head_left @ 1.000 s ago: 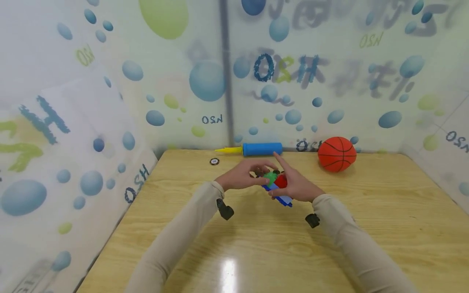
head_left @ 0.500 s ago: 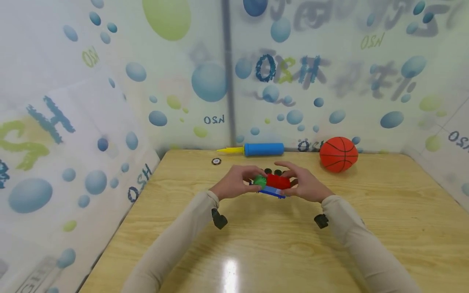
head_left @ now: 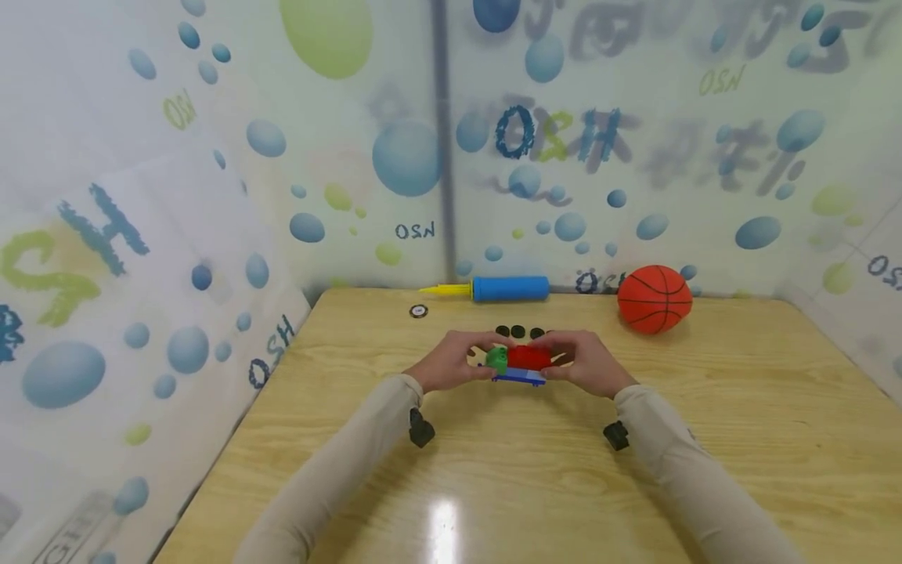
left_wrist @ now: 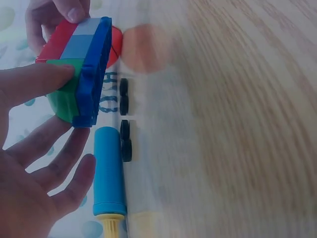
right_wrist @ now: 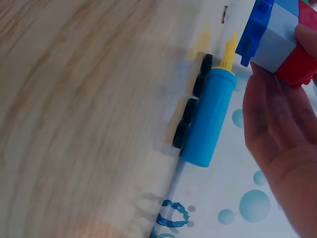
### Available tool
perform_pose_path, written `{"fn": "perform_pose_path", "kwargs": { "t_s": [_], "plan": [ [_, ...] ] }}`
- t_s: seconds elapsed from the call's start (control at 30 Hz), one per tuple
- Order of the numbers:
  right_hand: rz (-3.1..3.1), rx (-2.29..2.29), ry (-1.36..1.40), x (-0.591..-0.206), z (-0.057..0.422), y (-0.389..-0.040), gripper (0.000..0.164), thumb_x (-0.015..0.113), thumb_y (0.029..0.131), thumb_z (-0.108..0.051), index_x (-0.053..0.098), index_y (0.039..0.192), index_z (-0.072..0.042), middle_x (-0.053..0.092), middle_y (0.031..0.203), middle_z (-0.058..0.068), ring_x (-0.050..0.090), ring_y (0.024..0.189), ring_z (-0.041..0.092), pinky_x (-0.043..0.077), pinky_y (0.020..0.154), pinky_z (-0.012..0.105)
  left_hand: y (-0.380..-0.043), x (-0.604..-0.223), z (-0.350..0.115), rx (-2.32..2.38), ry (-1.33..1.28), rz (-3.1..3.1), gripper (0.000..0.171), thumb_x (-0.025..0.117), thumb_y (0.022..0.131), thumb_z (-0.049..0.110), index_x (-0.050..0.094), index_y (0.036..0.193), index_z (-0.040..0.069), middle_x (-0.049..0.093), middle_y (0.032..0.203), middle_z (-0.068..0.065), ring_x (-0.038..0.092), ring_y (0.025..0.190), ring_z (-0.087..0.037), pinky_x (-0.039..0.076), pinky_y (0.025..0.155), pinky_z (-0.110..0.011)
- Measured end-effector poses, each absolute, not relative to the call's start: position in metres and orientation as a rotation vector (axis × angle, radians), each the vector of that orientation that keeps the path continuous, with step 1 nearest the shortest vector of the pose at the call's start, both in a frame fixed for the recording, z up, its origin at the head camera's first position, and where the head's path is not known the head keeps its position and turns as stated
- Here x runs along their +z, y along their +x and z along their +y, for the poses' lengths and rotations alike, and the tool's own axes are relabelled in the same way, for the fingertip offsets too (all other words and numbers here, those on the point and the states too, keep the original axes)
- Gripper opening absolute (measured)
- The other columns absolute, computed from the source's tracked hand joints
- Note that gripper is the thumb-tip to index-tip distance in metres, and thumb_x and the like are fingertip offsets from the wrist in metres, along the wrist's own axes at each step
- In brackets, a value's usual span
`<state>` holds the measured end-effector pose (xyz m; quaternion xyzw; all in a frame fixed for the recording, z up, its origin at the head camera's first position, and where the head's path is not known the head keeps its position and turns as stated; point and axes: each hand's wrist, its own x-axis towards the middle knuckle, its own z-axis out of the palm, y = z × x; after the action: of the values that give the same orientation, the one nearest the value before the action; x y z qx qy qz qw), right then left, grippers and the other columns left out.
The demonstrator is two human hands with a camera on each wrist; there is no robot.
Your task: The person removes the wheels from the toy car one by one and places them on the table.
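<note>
A building-block toy car (head_left: 527, 359) is held off the table between both hands. It has a dark blue base (left_wrist: 94, 74), light blue and red blocks (right_wrist: 302, 64) on top, and a rounded green block (head_left: 496, 359) at its left end. My left hand (head_left: 451, 362) pinches the green end, thumb on the near side and some fingers behind. At the other end my right hand (head_left: 588, 364) grips the red and light blue blocks, its thumb on the near face. Several small black wheels (head_left: 517, 331) lie on the table just beyond the car.
A blue hand pump (head_left: 510, 288) with a yellow nozzle lies along the table's back edge, against the patterned wall. Left of it is a round chip (head_left: 419, 311). A red toy basketball (head_left: 654, 299) sits at the back right of the wooden table (head_left: 564, 478).
The toy car has turned from a slanted pose to nearly level across the view. My right hand's raised index finger has come down onto it. More of the black wheels now show.
</note>
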<state>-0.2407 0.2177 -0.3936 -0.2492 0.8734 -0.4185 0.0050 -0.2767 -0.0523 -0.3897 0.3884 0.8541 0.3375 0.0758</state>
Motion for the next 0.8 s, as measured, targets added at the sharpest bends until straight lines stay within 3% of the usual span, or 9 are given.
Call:
{"fn": "perform_pose_path", "kwargs": {
  "t_s": [0.17, 0.4, 0.8],
  "plan": [
    [2.754, -1.207, -0.725, -0.397, 0.218, -0.246, 0.040, 0.075, 0.085, -0.002, 0.069, 0.124, -0.009, 0.073, 0.115, 0.014, 0.066, 0.104, 0.027, 0.060, 0.081, 0.038, -0.283, -0.394, -0.047, 0.890, 1.154, 2.603, 0.047, 0.075, 0.089, 0.012, 0.061, 0.131, 0.030, 0.073, 0.121, -0.001, 0.067, 0.110, -0.017, 0.054, 0.096, -0.036],
    [2.795, -1.101, -0.743, -0.400, 0.216, -0.252, 0.037, 0.076, 0.084, -0.002, 0.071, 0.120, -0.011, 0.074, 0.106, 0.008, 0.066, 0.097, 0.021, 0.056, 0.075, 0.030, -0.282, -0.393, -0.036, 0.788, 1.088, 2.636, 0.046, 0.077, 0.086, 0.006, 0.060, 0.124, 0.025, 0.075, 0.116, -0.007, 0.068, 0.108, -0.022, 0.051, 0.105, -0.044],
    [2.776, -1.093, -0.744, -0.399, 0.217, -0.255, 0.037, 0.075, 0.085, -0.001, 0.071, 0.120, -0.010, 0.074, 0.111, 0.011, 0.066, 0.093, 0.021, 0.060, 0.074, 0.032, -0.280, -0.396, -0.031, 0.755, 1.078, 2.677, 0.047, 0.081, 0.083, 0.006, 0.059, 0.120, 0.021, 0.075, 0.114, -0.008, 0.070, 0.105, -0.022, 0.055, 0.101, -0.041]
  ]
}}
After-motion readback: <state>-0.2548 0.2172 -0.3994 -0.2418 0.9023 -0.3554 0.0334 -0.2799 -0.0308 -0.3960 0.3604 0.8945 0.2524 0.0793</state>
